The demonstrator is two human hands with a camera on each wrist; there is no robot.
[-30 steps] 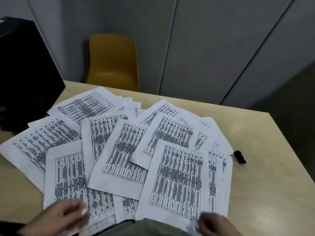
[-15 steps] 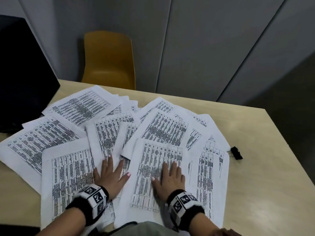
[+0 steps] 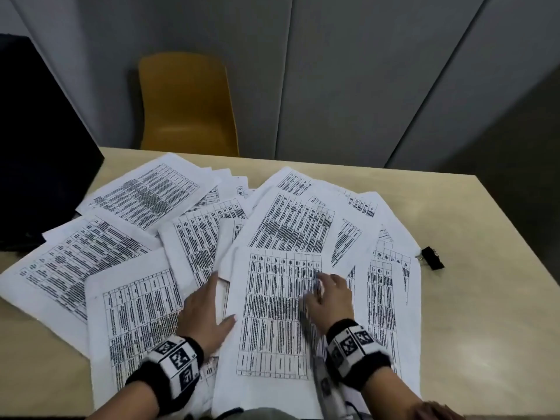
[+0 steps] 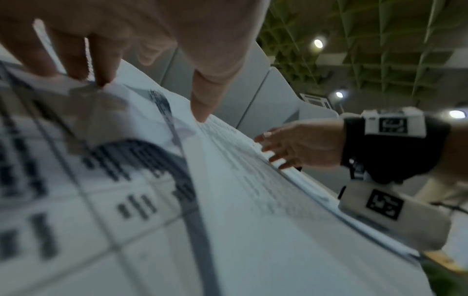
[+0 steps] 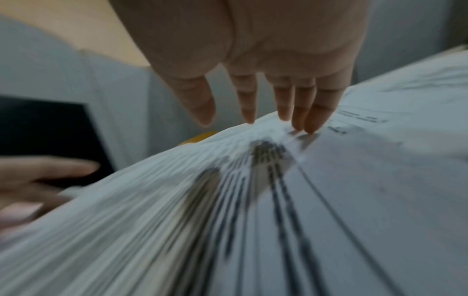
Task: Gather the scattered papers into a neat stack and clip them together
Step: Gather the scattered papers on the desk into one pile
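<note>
Several white sheets printed with tables point(image 3: 136, 201) lie fanned and overlapping across the beige table point(image 3: 485, 313). My left hand point(image 3: 209, 304) lies flat on the sheets with straight fingers, right at the left edge of the front sheet point(image 3: 272, 322). My right hand point(image 3: 325, 291) presses its fingertips on that sheet's upper right part. The wrist views, both blurred, show the fingertips point(image 4: 101, 80) point(image 5: 309, 128) touching paper with nothing gripped. A black binder clip point(image 3: 431, 257) lies on the table just past the papers' right edge, away from both hands.
A black monitor point(image 3: 42, 153) stands at the table's left, touching the leftmost sheets. A yellow chair point(image 3: 185, 104) sits behind the table's far edge, in front of grey wall panels. Bare tabletop shows to the right of the clip and at the front left.
Both hands came up from the near edge onto the papers. Since half a second ago the right hand has slid forward and right on the front sheet; the left has edged forward.
</note>
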